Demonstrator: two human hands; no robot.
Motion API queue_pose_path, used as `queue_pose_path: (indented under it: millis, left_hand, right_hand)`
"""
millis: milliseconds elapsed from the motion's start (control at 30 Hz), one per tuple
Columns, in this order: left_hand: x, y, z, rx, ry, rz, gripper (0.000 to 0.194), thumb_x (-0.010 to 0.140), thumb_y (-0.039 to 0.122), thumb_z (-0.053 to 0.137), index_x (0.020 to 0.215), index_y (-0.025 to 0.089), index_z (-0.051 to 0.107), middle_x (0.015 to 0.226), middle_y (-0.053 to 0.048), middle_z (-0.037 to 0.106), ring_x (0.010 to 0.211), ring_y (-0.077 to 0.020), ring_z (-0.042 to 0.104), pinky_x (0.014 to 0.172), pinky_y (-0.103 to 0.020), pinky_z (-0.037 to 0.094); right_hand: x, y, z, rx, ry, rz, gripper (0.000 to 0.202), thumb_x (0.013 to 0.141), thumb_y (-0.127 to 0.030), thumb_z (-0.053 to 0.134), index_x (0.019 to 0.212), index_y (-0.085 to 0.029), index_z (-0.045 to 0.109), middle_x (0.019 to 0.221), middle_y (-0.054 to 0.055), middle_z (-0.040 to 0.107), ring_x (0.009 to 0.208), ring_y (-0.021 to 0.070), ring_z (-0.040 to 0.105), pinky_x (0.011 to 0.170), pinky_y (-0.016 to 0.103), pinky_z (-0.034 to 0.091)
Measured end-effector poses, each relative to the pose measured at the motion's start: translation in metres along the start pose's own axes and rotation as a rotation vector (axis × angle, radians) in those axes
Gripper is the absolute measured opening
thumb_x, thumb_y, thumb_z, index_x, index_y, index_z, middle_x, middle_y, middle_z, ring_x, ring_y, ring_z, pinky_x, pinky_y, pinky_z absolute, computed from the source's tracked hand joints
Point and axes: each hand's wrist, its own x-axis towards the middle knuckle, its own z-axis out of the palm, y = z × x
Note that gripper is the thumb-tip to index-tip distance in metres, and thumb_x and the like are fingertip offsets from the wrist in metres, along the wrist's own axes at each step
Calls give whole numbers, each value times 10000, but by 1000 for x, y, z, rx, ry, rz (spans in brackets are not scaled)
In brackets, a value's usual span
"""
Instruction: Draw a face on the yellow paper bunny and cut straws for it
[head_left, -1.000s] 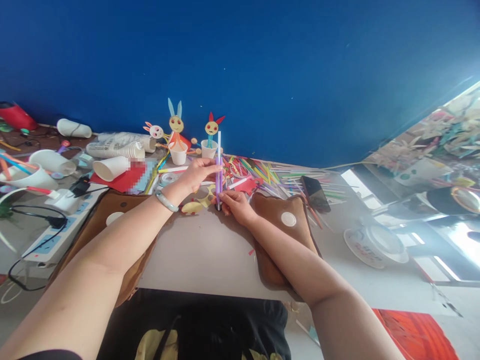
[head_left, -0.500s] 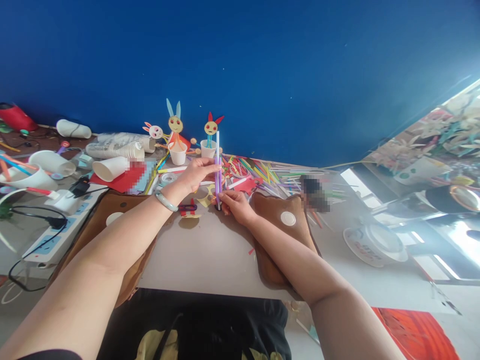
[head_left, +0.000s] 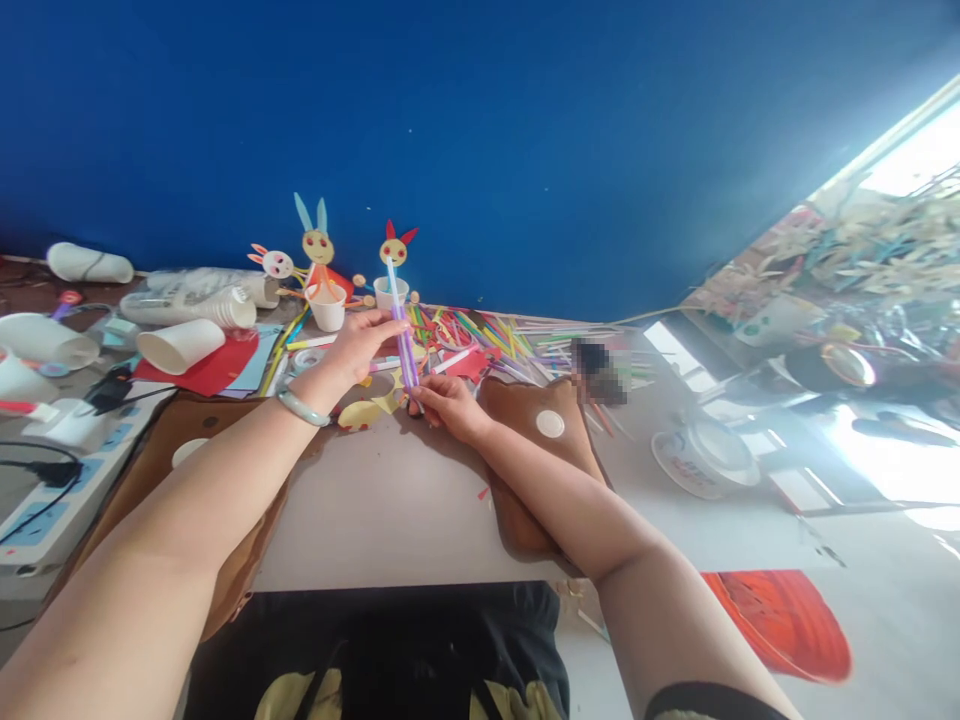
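Purple and white straws (head_left: 406, 352) stand nearly upright between my hands, their tops leaning a little left. My left hand (head_left: 361, 348) pinches them around mid-height, with a pale bracelet on that wrist. Lower down, the fingers of my right hand (head_left: 453, 408) close on the bottom part of the same bundle. Just behind it, a paper cup (head_left: 391, 292) carries a rabbit face with red ears (head_left: 393, 248), partly covered by the straw tops. Under my left hand lie yellow paper cutouts (head_left: 361, 414).
Another rabbit figure with blue ears (head_left: 318, 244) rises from a paper cup (head_left: 327, 310). Loose coloured straws (head_left: 517, 340) spread along the blue wall (head_left: 480, 150). Brown cushions (head_left: 531, 480) lie under both forearms. A power strip (head_left: 45, 510) is at left, a lidded bowl (head_left: 705, 460) at right.
The view has turned slightly to the right, so things sit further left. The straws have gone from upright to tilting left at the top. Both hands still grip them.
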Motion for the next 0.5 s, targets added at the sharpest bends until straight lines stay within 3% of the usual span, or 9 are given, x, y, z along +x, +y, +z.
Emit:
queue_pose_path:
  millis: [333, 500]
  left_hand:
    - [6, -5, -5, 15, -3, 0, 285, 598, 322, 810, 821, 178, 707, 740, -15, 724, 673, -172, 677, 689, -337, 578]
    - [5, -3, -4, -11, -6, 16, 279, 584, 307, 817, 808, 170, 722, 756, -19, 728, 661, -156, 660, 691, -324, 573]
  right_hand:
    - [-3, -6, 5, -71, -3, 6, 368, 799, -516, 656, 759, -163, 564, 439, -88, 500, 315, 33, 333, 327, 181, 213]
    - [-3, -6, 5, -51, 17, 20, 364, 795, -513, 652, 775, -154, 598, 509, -59, 572, 330, 34, 365, 335, 182, 255]
